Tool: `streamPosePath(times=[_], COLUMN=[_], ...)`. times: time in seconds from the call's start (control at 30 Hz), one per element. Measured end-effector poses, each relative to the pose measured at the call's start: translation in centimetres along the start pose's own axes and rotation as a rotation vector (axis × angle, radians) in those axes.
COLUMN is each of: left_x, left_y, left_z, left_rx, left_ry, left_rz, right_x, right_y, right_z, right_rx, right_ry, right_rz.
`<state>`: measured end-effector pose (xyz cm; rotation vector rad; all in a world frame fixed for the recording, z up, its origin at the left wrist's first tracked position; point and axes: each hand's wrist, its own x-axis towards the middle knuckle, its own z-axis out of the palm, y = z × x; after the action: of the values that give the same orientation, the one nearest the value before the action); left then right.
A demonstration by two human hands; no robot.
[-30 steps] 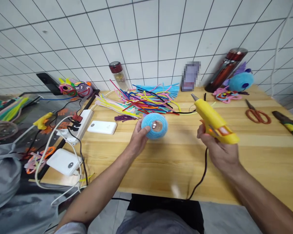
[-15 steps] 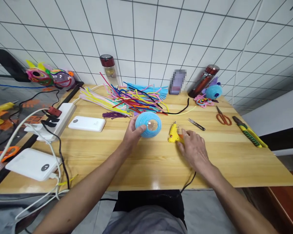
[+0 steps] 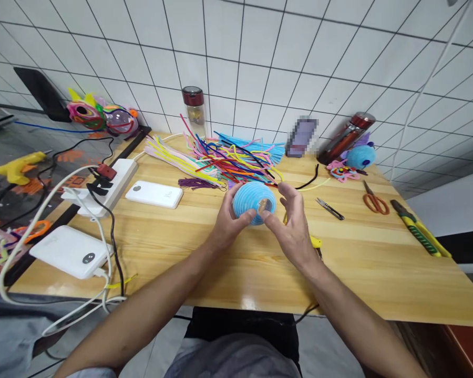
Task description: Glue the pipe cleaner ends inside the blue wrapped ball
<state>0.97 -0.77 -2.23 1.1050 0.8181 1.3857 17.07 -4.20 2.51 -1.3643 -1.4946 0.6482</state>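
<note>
A light blue ball wound from pipe cleaners (image 3: 252, 198), with a bare clear patch on its near side, is held just above the wooden table (image 3: 362, 262). My left hand (image 3: 227, 223) grips it from the left and below. My right hand (image 3: 294, 223) touches its right side with thumb and fingertips. A yellow glue gun (image 3: 314, 241) lies on the table under my right hand, mostly hidden, its black cord running off the front edge.
A heap of coloured pipe cleaners (image 3: 220, 157) lies behind the ball. Snips (image 3: 330, 208), orange scissors (image 3: 375, 200) and a yellow-green knife (image 3: 420, 228) lie to the right. A power strip (image 3: 102, 186), two white power banks (image 3: 154, 193) and cables sit to the left; bottles stand at the wall.
My right hand laid the glue gun down on the table, let go of it, then moved left onto the blue ball. My left hand kept hold of the ball.
</note>
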Motion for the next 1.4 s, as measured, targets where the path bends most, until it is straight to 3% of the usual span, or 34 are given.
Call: streamPosePath(times=[0.3,1.4], left_x=[-0.80,-0.88], left_y=[0.10,0.11], left_z=[0.18,0.03], left_rx=[0.088,0.191], left_ry=[-0.012,-0.103], left_rz=[0.086,0.111], right_x=[-0.22,-0.66], right_y=[0.90,0.64], right_z=[0.86,0.65], right_rx=[0.058,0.161], right_ry=[0.022,-0.013], right_rz=[0.054,0.084])
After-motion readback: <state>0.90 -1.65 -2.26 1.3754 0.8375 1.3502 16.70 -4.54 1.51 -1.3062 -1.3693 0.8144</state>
